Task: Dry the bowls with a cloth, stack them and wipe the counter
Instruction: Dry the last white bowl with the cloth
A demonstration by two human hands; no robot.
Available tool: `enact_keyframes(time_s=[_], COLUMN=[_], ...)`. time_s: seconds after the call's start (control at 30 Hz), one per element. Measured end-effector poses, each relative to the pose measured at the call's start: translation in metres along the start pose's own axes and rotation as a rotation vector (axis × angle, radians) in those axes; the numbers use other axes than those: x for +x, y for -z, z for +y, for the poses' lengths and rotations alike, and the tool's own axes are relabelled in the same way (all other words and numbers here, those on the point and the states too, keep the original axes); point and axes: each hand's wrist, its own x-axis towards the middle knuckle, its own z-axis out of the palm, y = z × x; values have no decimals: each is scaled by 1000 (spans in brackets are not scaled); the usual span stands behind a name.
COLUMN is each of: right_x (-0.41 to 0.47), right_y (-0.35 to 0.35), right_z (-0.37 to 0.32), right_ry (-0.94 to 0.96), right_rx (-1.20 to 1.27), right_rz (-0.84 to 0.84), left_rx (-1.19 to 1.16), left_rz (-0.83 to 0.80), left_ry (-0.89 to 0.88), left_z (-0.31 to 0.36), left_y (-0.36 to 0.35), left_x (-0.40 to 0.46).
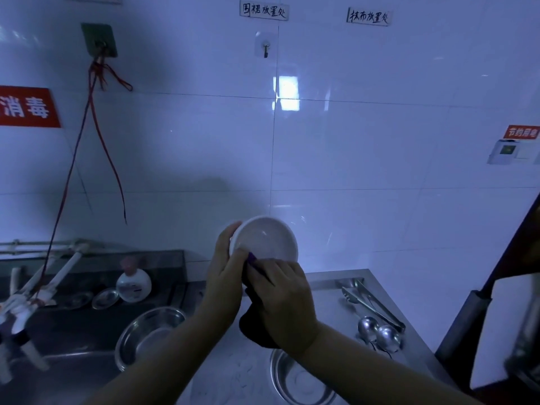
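Tiled wall behind; above the counter my left hand grips the bowl, my right hand pinching the cloth. I should turn the bowl slowly, pressing along its rim.

Looks like a commercial kitchen's wash-up corner to me: glossy white tiled wall, brushed stainless steel counter, dark sink basin, long metal tongs, and a red Chinese disinfection sign stuck up.
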Motion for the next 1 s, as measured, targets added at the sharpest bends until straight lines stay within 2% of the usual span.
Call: enact_keyframes(time_s=[0.07,0.23,0.33,0.57,0.63,0.83,0.9,1.0], right_x=[0,9,15,11,11,20,17,8], right_y=[5,28,34,24,21,14,13,16], right_z=[9,51,60,55,47,11,3,-1], right_ry=[106,542,614,504,373,15,11,119], right_rx=[18,-20,-6,-47,-53,70,109,93], right_rz=[-66,-341,-424,-502,-505,-335,-358,-445], left_rx=[30,132,135,250,187,111,94,105], left_rz=[-51,-217,-288,-421,-422,-394,-361,-298], left_ry=[-17,-52,-26,17,9,-16,3,11], left_z=[2,2,6,5,5,1,0,0], left_y=[10,27,28,33,33,30,31,35], left_x=[6,7,9,17,19,18,16,15])
